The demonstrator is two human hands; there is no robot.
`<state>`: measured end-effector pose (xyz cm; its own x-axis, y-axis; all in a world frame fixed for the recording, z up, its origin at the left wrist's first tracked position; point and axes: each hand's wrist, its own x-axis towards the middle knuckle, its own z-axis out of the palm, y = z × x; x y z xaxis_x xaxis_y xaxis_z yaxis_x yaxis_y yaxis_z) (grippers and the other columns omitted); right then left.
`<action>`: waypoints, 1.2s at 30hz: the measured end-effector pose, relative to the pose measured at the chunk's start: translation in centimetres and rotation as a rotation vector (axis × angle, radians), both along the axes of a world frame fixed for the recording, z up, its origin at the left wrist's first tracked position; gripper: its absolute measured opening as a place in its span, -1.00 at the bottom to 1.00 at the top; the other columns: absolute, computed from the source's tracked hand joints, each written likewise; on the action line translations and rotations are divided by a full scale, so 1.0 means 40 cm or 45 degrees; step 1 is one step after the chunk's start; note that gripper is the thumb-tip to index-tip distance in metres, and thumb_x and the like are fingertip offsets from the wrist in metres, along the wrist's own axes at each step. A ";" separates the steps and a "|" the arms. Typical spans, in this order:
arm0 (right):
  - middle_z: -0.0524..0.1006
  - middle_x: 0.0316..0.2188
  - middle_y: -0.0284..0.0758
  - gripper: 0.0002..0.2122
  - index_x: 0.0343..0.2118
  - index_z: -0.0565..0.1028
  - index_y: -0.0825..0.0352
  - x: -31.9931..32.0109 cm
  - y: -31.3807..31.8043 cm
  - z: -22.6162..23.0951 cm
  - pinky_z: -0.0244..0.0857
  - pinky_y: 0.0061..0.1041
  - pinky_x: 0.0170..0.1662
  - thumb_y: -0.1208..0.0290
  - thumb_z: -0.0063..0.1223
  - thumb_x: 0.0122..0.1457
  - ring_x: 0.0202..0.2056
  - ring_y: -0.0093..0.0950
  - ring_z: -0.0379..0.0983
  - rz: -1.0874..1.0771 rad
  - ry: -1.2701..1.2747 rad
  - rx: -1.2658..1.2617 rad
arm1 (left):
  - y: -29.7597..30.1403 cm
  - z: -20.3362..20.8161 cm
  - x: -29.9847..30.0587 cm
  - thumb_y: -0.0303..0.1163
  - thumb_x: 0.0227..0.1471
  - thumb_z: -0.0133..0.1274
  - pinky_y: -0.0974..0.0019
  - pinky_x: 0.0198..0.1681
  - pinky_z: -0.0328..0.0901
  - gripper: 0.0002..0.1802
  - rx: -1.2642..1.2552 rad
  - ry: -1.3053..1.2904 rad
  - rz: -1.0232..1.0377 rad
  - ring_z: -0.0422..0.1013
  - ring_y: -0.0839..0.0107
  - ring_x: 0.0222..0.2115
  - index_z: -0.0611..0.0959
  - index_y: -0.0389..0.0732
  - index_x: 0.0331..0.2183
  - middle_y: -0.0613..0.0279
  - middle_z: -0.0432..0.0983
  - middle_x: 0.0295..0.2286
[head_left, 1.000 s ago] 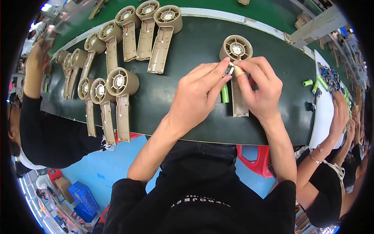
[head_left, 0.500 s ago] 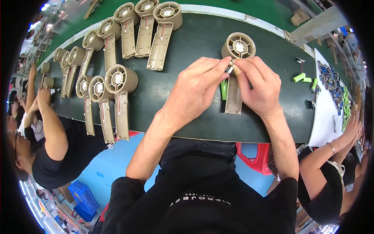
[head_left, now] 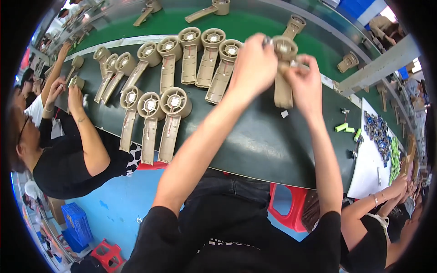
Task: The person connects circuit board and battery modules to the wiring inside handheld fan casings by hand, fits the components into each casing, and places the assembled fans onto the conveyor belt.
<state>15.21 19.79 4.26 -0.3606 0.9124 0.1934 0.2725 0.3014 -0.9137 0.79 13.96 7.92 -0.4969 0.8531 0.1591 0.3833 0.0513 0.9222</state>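
Observation:
A beige handheld fan housing (head_left: pixel 283 93), with a round fan head and a long handle, is between my hands near the table's far edge. My right hand (head_left: pixel 308 84) pinches it at the neck, thumb against the handle's top. Left of the fan head, my left hand (head_left: pixel 255 66) has its fingers closed, with a small dark piece at the fingertips, too blurred to name. A small white square (head_left: pixel 285 114) lies on the dark table just below the handle.
More open fan housings (head_left: pixel 173 103) stand in rows on the left. Green battery cells (head_left: pixel 341 127) lie to the right, beside a white sheet (head_left: pixel 369 170) heaped with circuit boards (head_left: pixel 378 132). Beyond the table, a green surface (head_left: pixel 255 28) carries more fans. Co-workers sit on both sides.
The fan housing and both hands have moved toward the far edge. My hands, together at a small white connector before, are apart now. The green cell by my left hand is out of sight.

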 end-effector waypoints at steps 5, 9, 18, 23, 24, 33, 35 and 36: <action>0.61 -0.37 -0.21 -0.53 -0.09 0.41 0.41 -0.237 0.230 0.060 0.43 -0.45 -0.24 0.25 0.31 0.01 -0.36 -0.43 0.56 -0.038 -0.239 0.254 | 0.275 0.045 -0.222 -0.33 -0.11 0.05 0.10 -0.04 0.39 -0.66 -0.143 0.216 0.144 0.52 -0.08 -0.15 0.71 -0.40 -0.37 -0.27 0.59 -0.29; 0.61 -0.35 -0.16 -0.58 -0.18 0.45 0.33 -0.383 0.422 -0.094 0.41 -0.32 -0.15 0.22 0.34 -0.04 -0.27 -0.28 0.58 -0.203 -0.159 0.370 | 0.383 0.009 -0.402 -0.26 -0.08 0.06 0.10 -0.03 0.40 -0.63 -0.400 0.516 0.064 0.53 -0.06 -0.15 0.72 -0.36 -0.32 -0.21 0.61 -0.27; 0.62 -0.31 -0.17 -0.56 -0.05 0.44 0.35 -0.387 0.354 -0.113 0.41 -0.32 -0.13 0.23 0.23 0.04 -0.26 -0.24 0.59 -0.117 -0.465 0.380 | 0.286 -0.086 -0.590 -0.42 -0.03 0.10 0.02 0.12 0.29 -0.54 -1.101 0.913 0.144 0.41 0.04 0.07 0.62 -0.19 -0.02 -0.09 0.46 0.04; 0.59 -0.39 -0.29 -0.58 -0.04 0.46 0.39 -0.210 0.260 0.029 0.40 -0.50 -0.38 0.24 0.20 0.10 -0.48 -0.51 0.58 0.134 -0.402 0.085 | 0.249 -0.057 -0.575 -0.49 -0.04 0.06 0.07 0.03 0.38 -0.66 -0.966 1.078 0.191 0.47 -0.01 -0.02 0.70 -0.22 -0.15 -0.09 0.56 -0.09; 0.59 -0.39 -0.29 -0.60 -0.06 0.49 0.38 -0.157 0.240 0.058 0.39 -0.50 -0.38 0.23 0.20 0.11 -0.48 -0.51 0.57 0.123 -0.395 0.089 | 0.247 -0.030 -0.549 -0.45 -0.03 0.05 0.07 0.04 0.38 -0.66 -0.920 1.094 0.231 0.48 0.00 -0.02 0.69 -0.22 -0.16 -0.09 0.56 -0.09; 0.63 -0.42 -0.21 -0.71 -0.27 0.60 0.36 0.282 0.096 0.077 0.40 -0.40 -0.25 0.19 0.14 0.13 -0.39 -0.35 0.58 -0.550 -0.755 0.478 | -0.154 0.135 -0.018 -0.12 0.18 -0.02 -0.05 -0.26 0.37 -0.52 -0.203 0.718 0.138 0.52 -0.16 -0.39 0.54 -0.46 -0.31 -0.23 0.57 -0.50; 0.63 -0.27 -0.10 -0.68 -0.23 0.60 0.34 0.385 0.090 0.066 0.38 -0.25 -0.10 0.16 0.07 0.15 -0.16 -0.12 0.55 -0.720 -0.812 0.449 | -0.221 0.103 0.071 -0.13 0.21 -0.02 -0.12 -0.31 0.36 -0.56 -0.357 0.701 -0.039 0.51 -0.20 -0.41 0.47 -0.43 -0.30 -0.27 0.55 -0.50; 0.63 -0.28 -0.10 -0.68 -0.22 0.60 0.34 0.426 0.090 0.060 0.38 -0.25 -0.10 0.17 0.09 0.14 -0.17 -0.12 0.55 -0.721 -0.853 0.408 | -0.249 0.075 0.103 -0.20 0.20 -0.01 -0.09 -0.36 0.39 -0.62 -0.359 0.730 -0.093 0.52 -0.18 -0.44 0.44 -0.40 -0.31 -0.23 0.55 -0.51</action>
